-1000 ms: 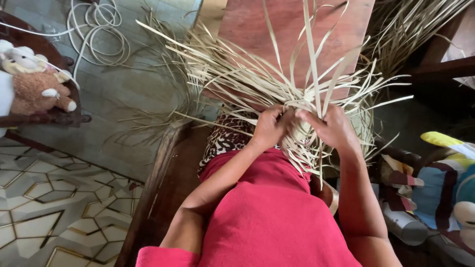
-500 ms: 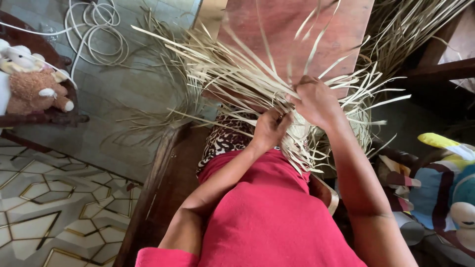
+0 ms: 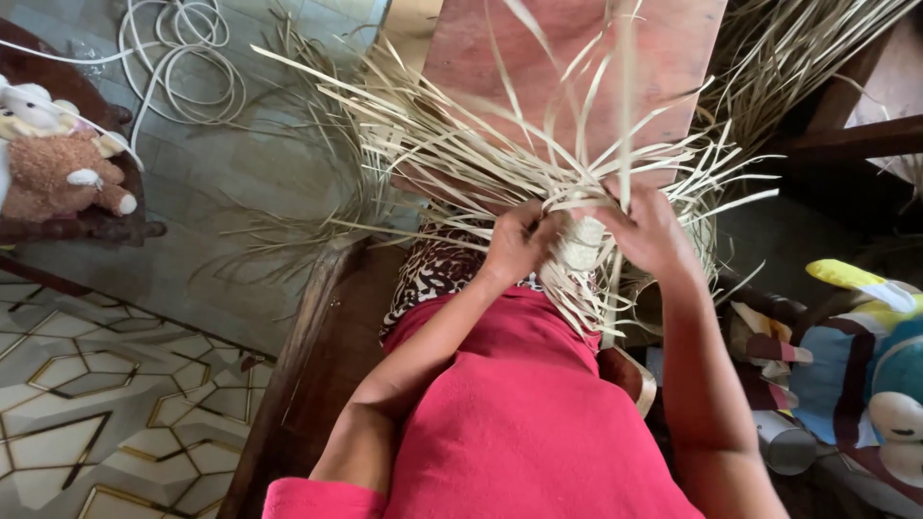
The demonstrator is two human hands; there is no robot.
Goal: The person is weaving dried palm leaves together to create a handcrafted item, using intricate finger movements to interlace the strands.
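The woven piece [image 3: 580,245] sits in the person's lap, its loose pale strips [image 3: 500,154] fanning up over the reddish board [image 3: 577,58] beyond it. The left hand [image 3: 517,242] is closed, pinching strips at its left edge; the right hand [image 3: 649,231] is curled around one upright strip. A hard tug could snap or crease that strip, and the tangle hides which strand comes next. Plush toys [image 3: 58,154] sit far left of it, a white cord [image 3: 183,58] coiled on the floor beyond them
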